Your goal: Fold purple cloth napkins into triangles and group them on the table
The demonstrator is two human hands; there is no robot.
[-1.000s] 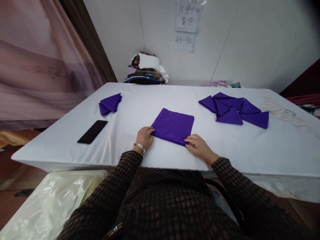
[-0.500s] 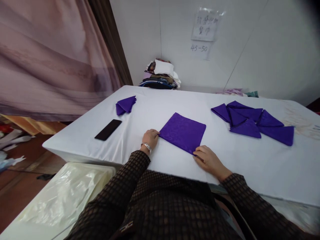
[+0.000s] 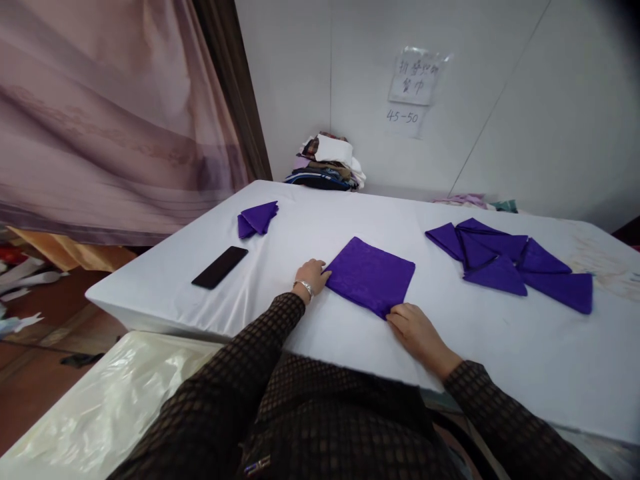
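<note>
A purple cloth napkin [image 3: 373, 275], folded into a square, lies turned cornerwise on the white-covered table [image 3: 320, 220] in front of me. My left hand [image 3: 311, 275], with a bracelet at the wrist, pinches its left corner between thumb and fingers. At the near corner my right hand [image 3: 414, 328] has its fingertips closed on the cloth. The fingers hide the very tips of both corners. Most of the napkin rests flat, with its near edge slightly bowed by the right hand.
Several purple napkins folded into triangles [image 3: 495, 273] lie at the right. At the left are a smaller purple folded cloth [image 3: 257, 219] and a black phone-like slab [image 3: 220, 267]. Behind the table sits a cloth pile [image 3: 327, 160]. A plastic-covered surface [image 3: 130, 387] stands lower left.
The view has tilted up a little, so the table and everything on it appear lower. Both hands keep to the same corners; the near edge of the napkin bends slightly more beside the right hand.
</note>
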